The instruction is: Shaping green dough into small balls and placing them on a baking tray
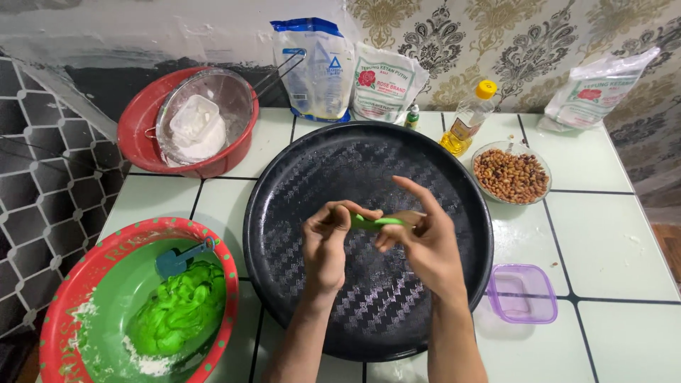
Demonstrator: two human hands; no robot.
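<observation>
Working hands: 2 bare hands met above the middle of the large round black tray with a woven pattern [298, 184].
Left hand [325, 245]: its fingers were curled together and pinched on the left end of a small flattened piece of bright green dough [376, 221].
Right hand [425, 245]: thumb and lower fingers were closed on the right end of the same piece, while the index finger stuck out toward the far side.
Dough piece: it hung between the 2 hands, above the tray and not touching it.
Near left: a red-rimmed green plastic bowl [99, 284] held a big lump of the same green dough [181, 308], a teal plastic scraper [177, 259] and traces of white flour.
Far left: a red round basin [138, 128] carried a metal mesh sieve [234, 92] with white flour and a white square container [193, 120] inside.
Far edge: 2 flour bags [347, 71] leaned on the patterned wall, with a tiny bottle [412, 116] just beside them.
Far right: a yellow-capped bottle of oil [468, 117] stood next to a glass bowl of brown peanuts [512, 175]; a 3rd flour bag [599, 89] lay further right.
Near right: a purple square plastic container [521, 292] sat just beside the tray's rim on the white tiled table [610, 241].
</observation>
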